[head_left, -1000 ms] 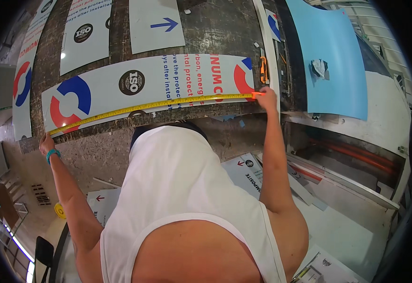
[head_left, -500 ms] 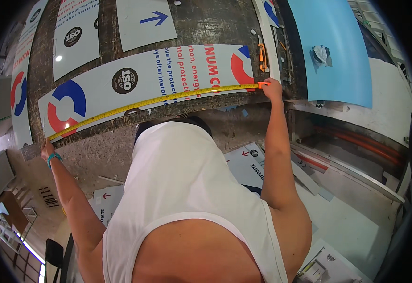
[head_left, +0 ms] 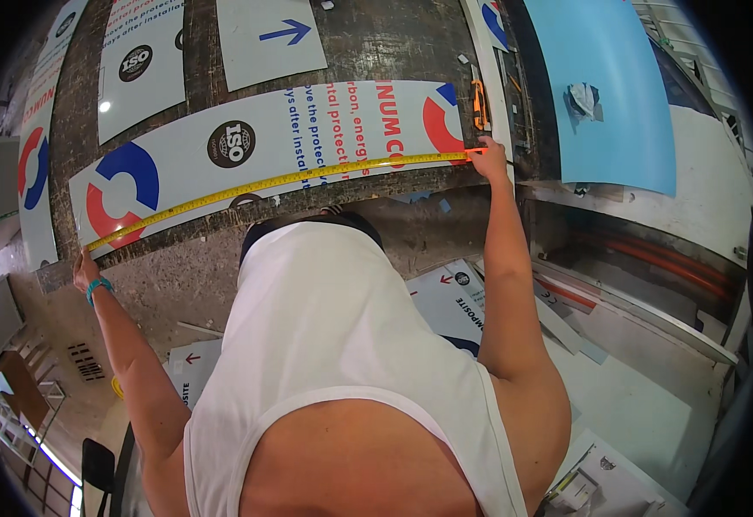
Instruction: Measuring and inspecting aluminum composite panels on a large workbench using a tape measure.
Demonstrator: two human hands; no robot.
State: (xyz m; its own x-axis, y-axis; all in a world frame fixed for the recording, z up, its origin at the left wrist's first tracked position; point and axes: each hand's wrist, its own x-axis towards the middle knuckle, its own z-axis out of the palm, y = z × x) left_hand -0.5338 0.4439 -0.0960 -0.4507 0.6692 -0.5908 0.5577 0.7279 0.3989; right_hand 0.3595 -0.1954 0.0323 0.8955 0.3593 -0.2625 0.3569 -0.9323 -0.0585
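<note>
A yellow tape measure (head_left: 290, 178) is stretched lengthwise over a long white printed panel (head_left: 196, 177), close to the panel's near edge. My left hand (head_left: 85, 270), with a teal band at its wrist, pinches the tape's end at the panel's left corner. At the panel's right end, my right hand (head_left: 491, 160) is closed round the orange tape case, mostly hidden by the fingers. The panel carries red and blue shapes and lettering, and lies flat on a dark, scratched worktable (head_left: 385, 39).
An orange utility knife (head_left: 479, 105) lies beyond my right hand, beside a white strip (head_left: 499, 95). Other printed panels (head_left: 142, 86) lie farther back. A blue sheet (head_left: 609, 129) with a crumpled scrap (head_left: 583, 102) is at the right. Offcuts (head_left: 447, 297) lie on the floor below.
My right hand and the tape case have shifted slightly left and away from me. The left hand stays at the panel's corner, and the tape is still stretched out.
</note>
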